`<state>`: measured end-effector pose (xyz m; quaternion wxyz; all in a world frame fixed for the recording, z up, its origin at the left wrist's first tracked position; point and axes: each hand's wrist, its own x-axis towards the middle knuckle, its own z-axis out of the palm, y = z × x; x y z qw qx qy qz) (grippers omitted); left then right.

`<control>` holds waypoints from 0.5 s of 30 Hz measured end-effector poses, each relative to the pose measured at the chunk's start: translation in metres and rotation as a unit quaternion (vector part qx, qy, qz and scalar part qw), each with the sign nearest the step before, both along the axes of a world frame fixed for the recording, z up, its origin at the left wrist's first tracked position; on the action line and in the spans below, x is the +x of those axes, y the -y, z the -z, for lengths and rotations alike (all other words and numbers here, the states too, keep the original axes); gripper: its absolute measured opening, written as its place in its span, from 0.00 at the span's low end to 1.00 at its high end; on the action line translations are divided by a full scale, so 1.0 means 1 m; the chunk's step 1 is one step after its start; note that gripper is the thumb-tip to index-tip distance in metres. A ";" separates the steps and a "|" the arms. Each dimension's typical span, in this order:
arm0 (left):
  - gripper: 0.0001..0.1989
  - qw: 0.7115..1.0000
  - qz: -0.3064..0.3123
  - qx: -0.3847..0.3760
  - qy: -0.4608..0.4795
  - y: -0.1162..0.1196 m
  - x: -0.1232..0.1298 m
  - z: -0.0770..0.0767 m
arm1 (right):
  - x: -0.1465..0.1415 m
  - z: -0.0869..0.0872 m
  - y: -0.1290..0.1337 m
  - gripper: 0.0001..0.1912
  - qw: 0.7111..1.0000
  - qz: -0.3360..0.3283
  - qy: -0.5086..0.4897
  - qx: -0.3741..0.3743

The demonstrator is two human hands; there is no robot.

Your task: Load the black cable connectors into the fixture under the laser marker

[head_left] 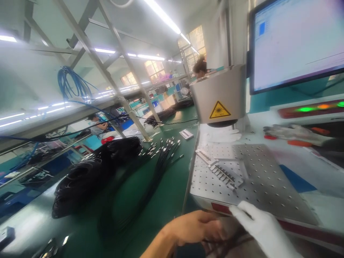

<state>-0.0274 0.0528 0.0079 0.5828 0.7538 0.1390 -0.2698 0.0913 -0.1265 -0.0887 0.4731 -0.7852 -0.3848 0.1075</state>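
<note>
At the lower middle, my left hand (197, 227) is bare, its fingers curled round dark cables (228, 243) just off the front edge of the perforated metal plate (268, 179). My right hand (255, 218) wears a white glove and is close to the same cables; its fingers are bent, and blur hides what they hold. A metal fixture with a row of slots (223, 173) lies on the plate, beyond both hands. Left of the plate, black cables with silver tips (163, 154) are spread on the green table (172, 190).
A machine head with a yellow warning sign (219, 110) hangs over the plate. Coiled black cables (88, 175) lie at left. A monitor (298, 43) stands upper right, above lit buttons (306, 109). A grey glove (290, 132) rests at right. Two people are in the background.
</note>
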 end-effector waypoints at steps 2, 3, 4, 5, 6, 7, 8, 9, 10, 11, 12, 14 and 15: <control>0.27 0.999 0.022 0.023 -0.041 -0.013 -0.007 -0.005 | 0.000 0.002 0.002 0.21 0.999 -0.010 0.040 0.003; 0.26 0.997 0.040 0.039 -0.052 -0.017 -0.008 -0.008 | -0.001 0.001 0.003 0.22 0.999 -0.003 0.050 0.007; 0.26 0.995 0.059 0.054 -0.054 -0.019 -0.008 -0.010 | -0.002 -0.001 0.004 0.22 0.998 0.009 0.056 0.013; 0.25 0.994 0.074 0.062 -0.051 -0.020 -0.008 -0.011 | -0.004 -0.002 0.005 0.22 0.998 0.016 0.064 0.021; 0.26 0.993 0.089 0.058 -0.045 -0.020 -0.006 -0.012 | -0.005 -0.004 0.007 0.22 0.996 0.023 0.075 0.034; 0.27 0.993 0.105 0.045 -0.038 -0.019 -0.003 -0.013 | -0.005 -0.006 0.008 0.22 0.995 0.024 0.088 0.047; 0.29 0.991 0.126 0.026 -0.037 -0.017 0.000 -0.012 | -0.006 -0.007 0.010 0.21 0.993 0.020 0.100 0.058; 0.31 0.989 0.145 0.003 -0.044 -0.015 0.003 -0.011 | -0.006 -0.008 0.011 0.20 0.992 0.014 0.110 0.068; 0.33 0.986 0.156 -0.025 -0.055 -0.012 0.005 -0.010 | -0.006 -0.009 0.012 0.20 0.990 0.013 0.115 0.074; 0.34 0.983 0.160 -0.057 -0.068 -0.010 0.007 -0.008 | -0.006 -0.010 0.013 0.19 0.990 0.013 0.116 0.080; 0.34 0.980 0.159 -0.088 -0.081 -0.009 0.009 -0.005 | -0.006 -0.010 0.014 0.17 0.990 0.017 0.117 0.083; 0.34 0.974 0.146 -0.139 -0.103 -0.006 0.009 0.001 | -0.008 -0.010 0.014 0.14 0.985 0.034 0.134 0.098; 0.34 0.970 0.142 -0.160 -0.111 -0.006 0.008 0.003 | -0.009 -0.010 0.015 0.13 0.983 0.047 0.143 0.108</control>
